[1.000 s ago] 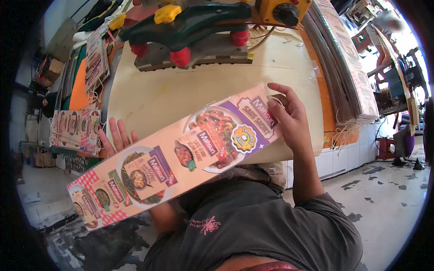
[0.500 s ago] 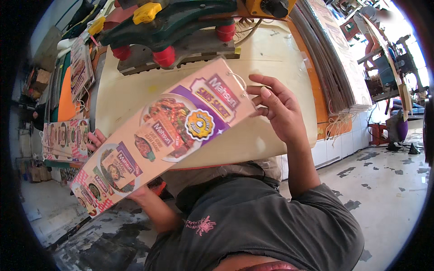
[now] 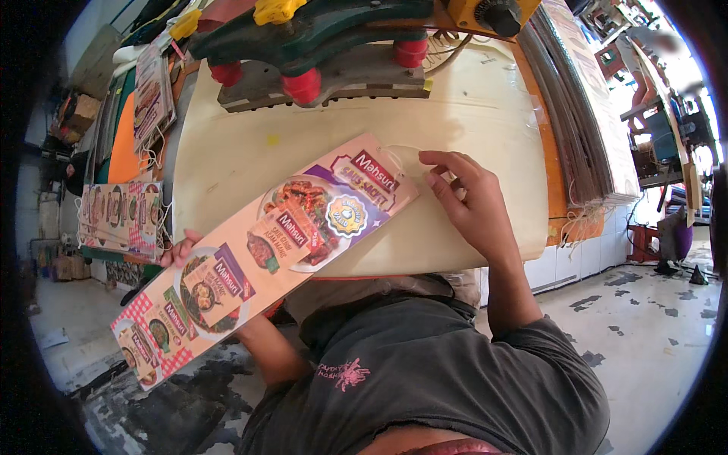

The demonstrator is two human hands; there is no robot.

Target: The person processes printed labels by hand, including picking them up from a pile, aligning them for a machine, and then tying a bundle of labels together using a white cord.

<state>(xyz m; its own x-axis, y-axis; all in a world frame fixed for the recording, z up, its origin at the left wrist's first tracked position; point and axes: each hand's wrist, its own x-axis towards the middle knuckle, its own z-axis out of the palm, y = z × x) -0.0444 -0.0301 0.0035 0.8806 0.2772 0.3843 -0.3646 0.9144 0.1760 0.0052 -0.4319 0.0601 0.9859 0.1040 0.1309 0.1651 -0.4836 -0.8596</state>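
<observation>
A long printed cardboard hanger strip (image 3: pixel 250 258) with food pictures lies slantwise before me, its upper end to the right. My left hand (image 3: pixel 182 247) supports it from underneath. Those fingers curl past the far edge, while the palm is hidden behind the card. At the upper end, a thin pale string loop (image 3: pixel 400 147) runs from the card's corner towards my right hand (image 3: pixel 472 199). The right fingers are bent around the loop's end beside the card, with index finger and thumb close to it. Part of the string is too faint to follow.
A dark green clamp-like machine (image 3: pixel 318 45) with red feet stands at the table's far side, beside a yellow control box (image 3: pixel 493 15). Stacked cards (image 3: pixel 591 106) line the right. More strung cards (image 3: pixel 121 216) lie left on the cream-topped table (image 3: pixel 470 114).
The strip has swung lower and flatter, its upper end moving down. My right hand has moved slightly right and down, and the string loop now stretches further from the card.
</observation>
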